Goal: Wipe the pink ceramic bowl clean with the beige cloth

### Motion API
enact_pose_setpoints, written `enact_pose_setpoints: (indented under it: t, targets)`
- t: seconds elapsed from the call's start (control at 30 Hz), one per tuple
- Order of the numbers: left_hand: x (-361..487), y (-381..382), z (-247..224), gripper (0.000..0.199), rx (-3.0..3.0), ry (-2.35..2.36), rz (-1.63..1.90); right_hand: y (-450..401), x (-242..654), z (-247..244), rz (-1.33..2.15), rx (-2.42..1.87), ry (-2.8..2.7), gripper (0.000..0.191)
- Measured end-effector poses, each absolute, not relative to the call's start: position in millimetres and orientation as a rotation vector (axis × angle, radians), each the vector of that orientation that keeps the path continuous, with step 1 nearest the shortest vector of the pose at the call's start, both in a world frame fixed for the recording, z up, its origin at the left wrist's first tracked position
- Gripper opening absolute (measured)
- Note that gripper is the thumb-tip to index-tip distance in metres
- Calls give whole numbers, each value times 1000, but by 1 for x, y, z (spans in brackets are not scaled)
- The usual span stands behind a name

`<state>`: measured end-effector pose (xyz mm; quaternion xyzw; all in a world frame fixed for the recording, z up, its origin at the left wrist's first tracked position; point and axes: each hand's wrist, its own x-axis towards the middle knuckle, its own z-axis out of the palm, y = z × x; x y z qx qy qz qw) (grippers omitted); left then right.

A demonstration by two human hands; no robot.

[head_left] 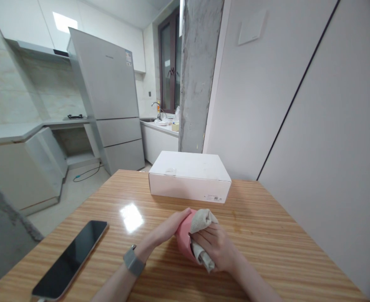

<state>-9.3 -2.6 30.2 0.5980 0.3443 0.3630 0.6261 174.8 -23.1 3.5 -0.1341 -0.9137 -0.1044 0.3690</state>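
Near the middle of the wooden table (254, 251), a pink rounded object (184, 240), which looks like a bowl or cup, is tilted with its opening toward the right. My left hand (174, 223) is wrapped round its upper left side, and a grey watch band is on that wrist. Bunched in my right hand (218, 247) is a beige cloth (203, 221), pressed against the opening of the pink object. Folds of the cloth stick out above and below my right fingers. The inside of the pink object is mostly hidden by cloth and hand.
A white closed box (189, 186) stands behind my hands at the table's far edge. A black-screened phone (72, 258) lies at the left. Beyond are a fridge (109, 84), a sink counter and a grey pillar (199, 75).
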Motion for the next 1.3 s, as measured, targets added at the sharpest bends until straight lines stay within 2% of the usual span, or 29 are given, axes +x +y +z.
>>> enact_pose_setpoints:
  t: [0.13,0.3,0.4,0.53,0.67,1.0,1.3]
  targets:
    - [-8,-4,21,50,1328,822,859,-19,185,6,-175,-458,-2321,34]
    - [10,-7,8,50,996,445,858,-19,189,6,-27,-680,-2116,34]
    - [22,-8,5,50,847,357,922,-19,190,4,-93,-672,-2122,38]
    - [21,-8,12,52,752,456,903,-22,186,5,-238,-565,-2265,40]
    - [5,-9,28,56,956,646,811,-29,173,5,-295,-384,-2313,39]
    - [1,-7,20,54,1373,981,936,-22,184,5,-131,-495,-2310,33]
    - [22,-12,15,43,888,417,1023,-25,194,6,-200,-722,-2147,33]
